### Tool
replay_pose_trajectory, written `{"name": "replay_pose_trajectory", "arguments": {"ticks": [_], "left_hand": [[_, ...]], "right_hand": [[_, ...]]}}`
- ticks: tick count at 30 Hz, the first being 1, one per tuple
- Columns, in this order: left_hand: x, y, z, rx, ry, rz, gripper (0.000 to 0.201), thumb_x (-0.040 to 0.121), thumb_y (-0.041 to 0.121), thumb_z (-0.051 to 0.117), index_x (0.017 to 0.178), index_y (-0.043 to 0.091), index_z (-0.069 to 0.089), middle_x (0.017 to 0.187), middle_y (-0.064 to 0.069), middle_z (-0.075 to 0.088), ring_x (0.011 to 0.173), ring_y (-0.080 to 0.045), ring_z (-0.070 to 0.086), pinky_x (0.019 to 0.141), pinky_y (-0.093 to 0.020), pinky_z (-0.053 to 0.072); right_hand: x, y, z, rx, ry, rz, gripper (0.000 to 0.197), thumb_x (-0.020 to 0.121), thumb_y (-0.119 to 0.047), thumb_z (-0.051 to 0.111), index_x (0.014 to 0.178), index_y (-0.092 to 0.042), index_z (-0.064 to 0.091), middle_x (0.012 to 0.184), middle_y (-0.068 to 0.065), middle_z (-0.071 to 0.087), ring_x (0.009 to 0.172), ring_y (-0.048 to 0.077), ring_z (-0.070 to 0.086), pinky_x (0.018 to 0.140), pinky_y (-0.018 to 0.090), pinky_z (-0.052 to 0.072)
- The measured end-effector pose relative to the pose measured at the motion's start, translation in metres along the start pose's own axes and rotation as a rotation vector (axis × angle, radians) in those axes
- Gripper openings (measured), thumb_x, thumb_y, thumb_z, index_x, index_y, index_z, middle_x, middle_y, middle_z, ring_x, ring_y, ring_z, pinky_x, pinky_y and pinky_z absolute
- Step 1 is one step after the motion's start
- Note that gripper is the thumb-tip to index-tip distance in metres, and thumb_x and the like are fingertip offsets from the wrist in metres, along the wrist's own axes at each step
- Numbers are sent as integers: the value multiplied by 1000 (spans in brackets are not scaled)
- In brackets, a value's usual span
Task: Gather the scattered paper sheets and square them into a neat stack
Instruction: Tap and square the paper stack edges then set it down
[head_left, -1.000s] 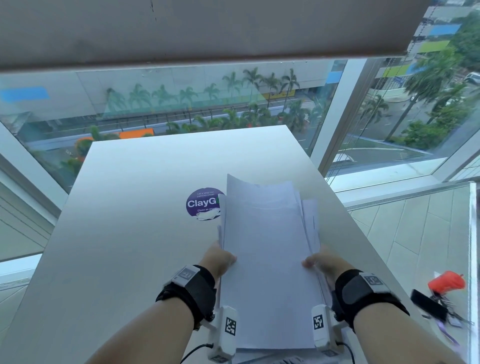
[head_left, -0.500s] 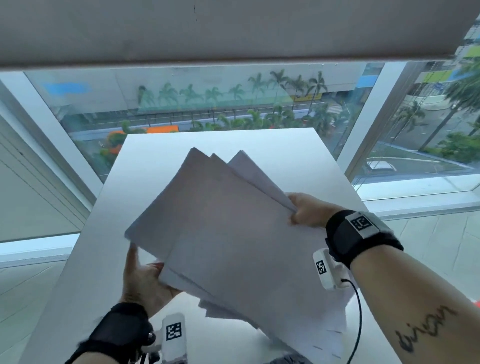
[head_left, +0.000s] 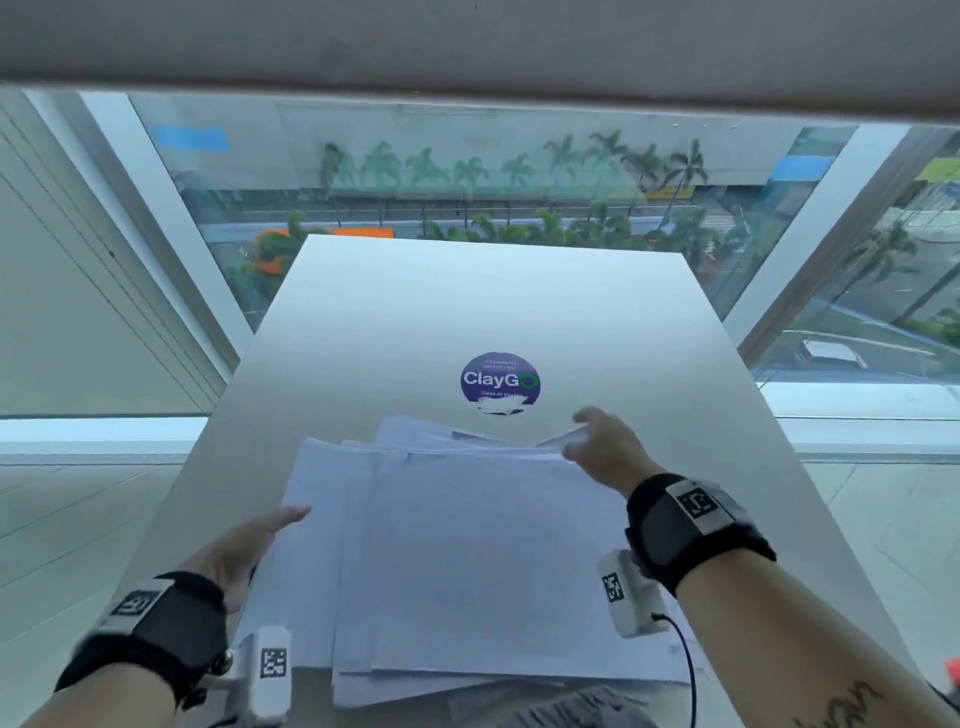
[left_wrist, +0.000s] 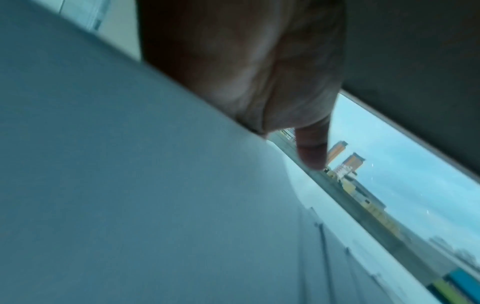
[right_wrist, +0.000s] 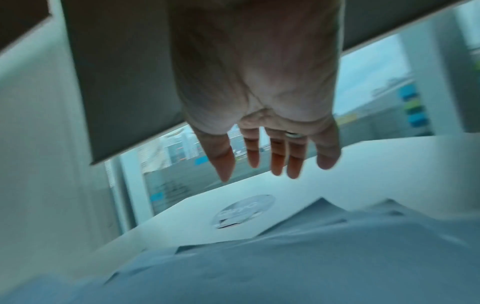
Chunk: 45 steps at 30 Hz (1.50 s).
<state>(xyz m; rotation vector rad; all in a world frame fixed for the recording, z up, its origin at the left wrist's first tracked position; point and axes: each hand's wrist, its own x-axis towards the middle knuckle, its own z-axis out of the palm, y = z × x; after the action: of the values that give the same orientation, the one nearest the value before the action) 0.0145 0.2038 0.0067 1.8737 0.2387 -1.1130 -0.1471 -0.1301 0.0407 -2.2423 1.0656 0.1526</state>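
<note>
Paper sheets (head_left: 467, 561) lie fanned on table (head_left: 467, 306).

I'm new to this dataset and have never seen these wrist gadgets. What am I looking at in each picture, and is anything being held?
No robot here: a person works with bare hands and wears three cameras. The head view looks down at a white table by a window. Loose paper sheets lie on it, fanned and not yet squared, just short of a round purple sticker. The black wrist straps carry the small white cameras that took the other two pictures, each looking along a hand.

The left hand lies with straight fingers against the pile's left edge. The right hand is at the far right corner; its wrist view shows the fingers spread and straight above the paper. Neither hand appears to be gripping anything.
</note>
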Motion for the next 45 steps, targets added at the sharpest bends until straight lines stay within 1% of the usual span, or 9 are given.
{"name": "replay_pose_trajectory", "arguments": {"ticks": [2,5,9,13,18,27,32,39,45], "left_hand": [[7,-3,-3,-25,0,-6,55,79,41,66,123,9,57,127,-16,59,112,-35,57,99,-49,44],[10,7,5,45,124,31,66,74,37,72,129,7,52,137,-2,47,129,-32,44,111,-45,31],[-3,15,28,199,157,135,33,87,18,61,117,7,52,116,-11,55,100,-25,50,86,-35,37],[-17,15,56,185,21,139,18,89,16,58,103,16,46,85,0,54,75,-17,54,71,-35,42],[-19,7,84,244,-38,150,20,87,21,59,105,12,59,100,-10,67,89,-26,64,71,-34,50],[-31,11,94,307,95,191,25,55,32,56,69,15,43,81,-3,47,70,-19,43,59,-29,33],[-30,10,93,140,84,111,38,81,19,61,114,2,54,100,-17,60,83,-26,59,71,-35,49],[6,-7,94,27,135,84,72,42,33,66,110,11,59,106,-14,67,95,-34,65,86,-48,55],[-19,3,101,47,111,32,45,84,14,59,124,-3,50,130,-18,52,119,-35,48,100,-39,38]], "right_hand": [[-9,33,-14,54,6,192,20,82,-13,54,95,2,58,94,19,57,90,31,57,77,36,42],[-29,81,-23,112,-22,458,36,88,-12,53,117,9,54,125,23,55,104,33,53,81,36,40],[-47,111,-8,254,-53,640,50,88,-22,56,129,4,47,131,19,49,111,34,49,93,40,44],[-40,116,15,222,-87,636,60,82,-33,59,130,0,47,130,19,50,119,35,47,98,43,45],[-44,120,10,487,-10,636,30,80,-16,59,104,1,56,89,15,57,74,29,56,66,34,47],[-62,98,10,590,-154,603,7,86,-13,54,84,-7,54,77,10,58,61,22,55,53,26,42],[-64,95,12,537,-84,607,20,86,-14,55,70,-11,43,61,4,34,50,18,31,48,25,26],[-68,82,15,638,-123,597,7,86,-11,54,87,-5,56,81,13,61,70,27,58,68,33,48],[-73,80,20,610,-110,612,10,84,-13,54,78,-6,51,67,9,45,57,22,40,53,28,32]]}}
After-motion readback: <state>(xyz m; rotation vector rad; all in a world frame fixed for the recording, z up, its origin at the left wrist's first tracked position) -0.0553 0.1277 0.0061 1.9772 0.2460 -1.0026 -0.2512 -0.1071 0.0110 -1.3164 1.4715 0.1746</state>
